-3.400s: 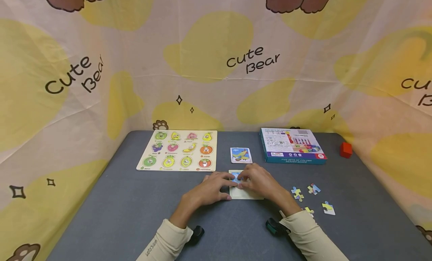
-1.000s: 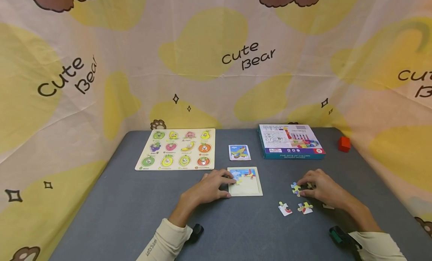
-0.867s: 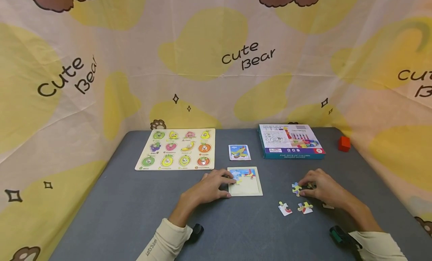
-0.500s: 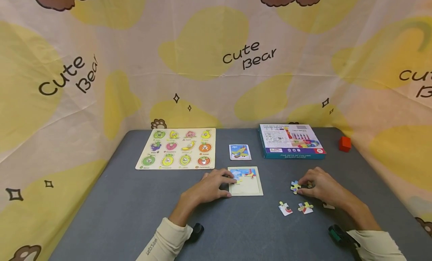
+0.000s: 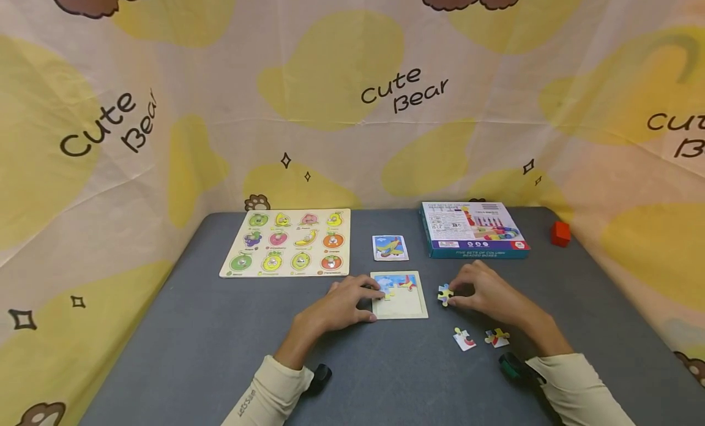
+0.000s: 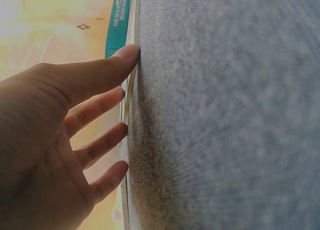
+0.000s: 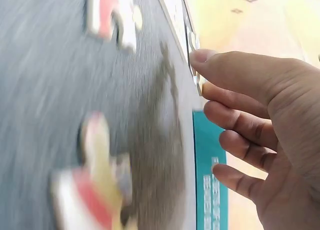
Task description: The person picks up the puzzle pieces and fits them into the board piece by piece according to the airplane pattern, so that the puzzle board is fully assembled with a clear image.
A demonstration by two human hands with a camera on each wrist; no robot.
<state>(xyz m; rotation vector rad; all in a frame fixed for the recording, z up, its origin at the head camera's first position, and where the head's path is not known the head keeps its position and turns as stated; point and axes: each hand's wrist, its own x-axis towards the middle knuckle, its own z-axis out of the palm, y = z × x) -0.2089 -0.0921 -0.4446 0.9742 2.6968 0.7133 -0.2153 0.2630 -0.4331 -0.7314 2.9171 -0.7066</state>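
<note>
The square puzzle tray (image 5: 407, 306), with blue sky and red plane pieces joined along its top, lies at the middle of the table. My left hand (image 5: 338, 306) rests at its left edge, fingers spread over the rim and the thumb at the lower left corner. Between thumb and fingertips, my right hand (image 5: 490, 294) pinches a blue and yellow puzzle piece (image 5: 445, 295) just right of the tray. In the right wrist view that piece (image 7: 195, 62) shows nearly edge-on. Two pieces lie below that hand, one white and red (image 5: 464, 340), one yellow and red (image 5: 497, 338).
A fruit board (image 5: 286, 243) lies at the back left. Behind the tray is an airplane picture card (image 5: 390, 248). A flat teal-sided box (image 5: 473, 230) stands at the back right, with a red block (image 5: 560, 234) near the table's right edge.
The right hand has carried the blue and yellow piece leftward from the loose pieces to beside the tray. Earlier it was over the tray with both hands. The left hand stays at the tray's edge.
</note>
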